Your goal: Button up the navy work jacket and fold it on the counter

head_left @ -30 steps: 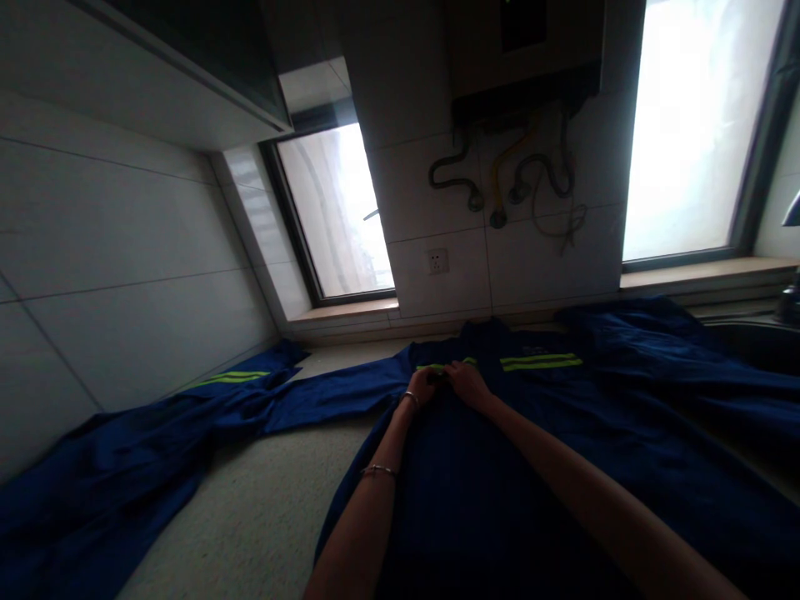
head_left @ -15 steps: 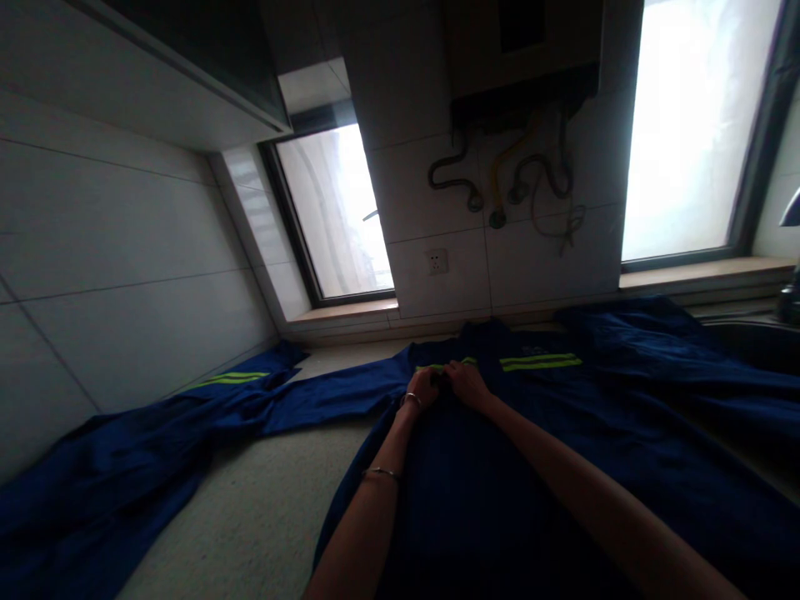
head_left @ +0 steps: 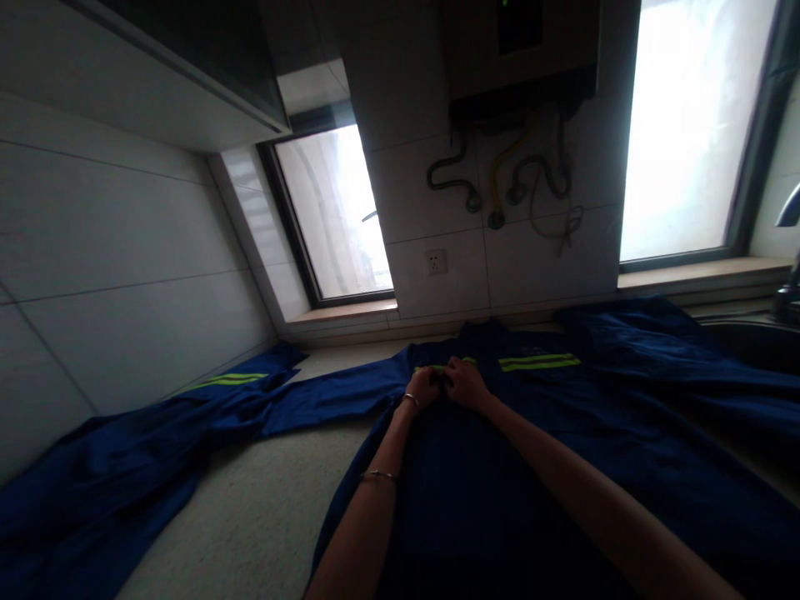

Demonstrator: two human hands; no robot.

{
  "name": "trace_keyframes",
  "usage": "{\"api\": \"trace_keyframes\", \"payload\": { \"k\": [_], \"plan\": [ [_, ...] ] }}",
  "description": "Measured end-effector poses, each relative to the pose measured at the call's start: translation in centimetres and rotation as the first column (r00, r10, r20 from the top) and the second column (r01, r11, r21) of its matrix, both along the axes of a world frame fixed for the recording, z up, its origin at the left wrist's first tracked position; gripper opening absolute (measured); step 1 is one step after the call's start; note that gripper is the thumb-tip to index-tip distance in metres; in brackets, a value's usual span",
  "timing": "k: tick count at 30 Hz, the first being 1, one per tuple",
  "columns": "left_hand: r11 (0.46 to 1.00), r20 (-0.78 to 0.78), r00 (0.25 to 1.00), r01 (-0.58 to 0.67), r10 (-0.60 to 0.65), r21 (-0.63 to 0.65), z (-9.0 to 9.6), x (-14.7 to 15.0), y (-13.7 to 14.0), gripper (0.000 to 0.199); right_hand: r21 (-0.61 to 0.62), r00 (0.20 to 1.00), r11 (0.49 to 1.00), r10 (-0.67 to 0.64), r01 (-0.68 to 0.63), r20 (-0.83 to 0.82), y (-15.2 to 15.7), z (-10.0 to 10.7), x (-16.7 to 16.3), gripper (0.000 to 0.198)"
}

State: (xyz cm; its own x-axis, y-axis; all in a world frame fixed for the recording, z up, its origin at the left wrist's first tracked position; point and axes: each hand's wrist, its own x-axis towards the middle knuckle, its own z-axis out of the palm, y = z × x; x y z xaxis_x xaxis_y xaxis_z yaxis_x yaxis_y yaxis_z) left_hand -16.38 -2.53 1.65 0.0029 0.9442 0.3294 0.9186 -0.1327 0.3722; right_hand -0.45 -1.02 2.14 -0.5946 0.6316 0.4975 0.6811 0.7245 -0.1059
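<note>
A dark blue work jacket (head_left: 562, 417) with yellow-green stripes lies spread on the speckled countertop (head_left: 250, 508). My left hand (head_left: 425, 387) and my right hand (head_left: 464, 385) are close together at the striped chest part, on the left of the jacket. The fingers of both are bent and closed on the cloth there. What lies between the fingertips is dark and partly hidden by the hands. A blue sleeve (head_left: 337, 390) stretches left from the jacket towards more blue cloth (head_left: 106, 458) with matching stripes.
Behind the counter, a tiled wall carries a socket (head_left: 436, 262) and a water heater (head_left: 522, 58) with hoses below it. Windows stand on either side. A dark sink (head_left: 759, 342) and a tap (head_left: 788, 292) are at the right. A cabinet (head_left: 156, 75) overhangs the upper left.
Both hands stay at the same chest stripe, with only a slight shift of the fingers. A small green light now shows on the heater. The jacket lies as before.
</note>
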Motion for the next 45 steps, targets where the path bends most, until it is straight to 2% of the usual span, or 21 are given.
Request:
{"api": "trace_keyframes", "payload": {
  "k": [3,8,10,15,20,29,35,39,45],
  "plan": [
    [0.998,0.040,0.999,-0.003,0.006,-0.070,0.2,-0.5,0.1,0.032,0.081,0.996,0.997,0.025,-0.018,-0.081,-0.2,0.1,0.1,0.029],
    [0.985,0.002,0.995,-0.094,0.095,-0.144,-0.7,-2.0,0.1,0.037,-0.125,0.998,0.992,0.029,-0.035,-0.054,0.8,-0.9,-0.5,0.038],
    [0.972,-0.038,0.990,-0.139,0.134,-0.189,-1.3,-2.5,0.1,0.038,-0.152,0.999,0.988,0.023,-0.029,-0.044,1.2,-1.6,-0.7,0.039],
    [0.907,-0.166,0.956,-0.285,0.244,-0.310,-1.9,-2.8,0.4,0.057,-0.235,0.995,0.972,0.016,0.008,0.100,1.4,-2.9,-0.8,0.069],
    [0.911,-0.174,0.955,-0.282,0.239,-0.302,-2.0,-3.0,0.6,0.060,-0.332,0.985,0.943,0.031,0.027,0.167,1.0,-2.8,-0.6,0.078],
    [0.908,-0.205,0.950,-0.292,0.238,-0.300,-2.5,-3.4,1.0,0.058,-0.354,0.985,0.935,0.054,0.007,0.162,0.7,-2.3,-0.3,0.073],
    [0.913,-0.257,0.941,-0.291,0.219,-0.287,-2.5,-3.2,0.7,0.054,-0.242,0.990,0.970,0.043,-0.009,0.135,0.3,-1.4,0.3,0.068],
    [0.909,-0.281,0.935,-0.299,0.218,-0.290,-2.1,-3.0,0.4,0.057,-0.163,0.993,0.986,0.044,-0.025,0.111,-0.7,-0.2,2.6,0.066],
    [0.905,-0.313,0.923,-0.316,0.225,-0.283,-1.8,-2.8,0.4,0.057,-0.337,0.983,0.941,0.090,-0.033,0.157,-2.5,-1.0,7.0,0.074]
  ]
}}
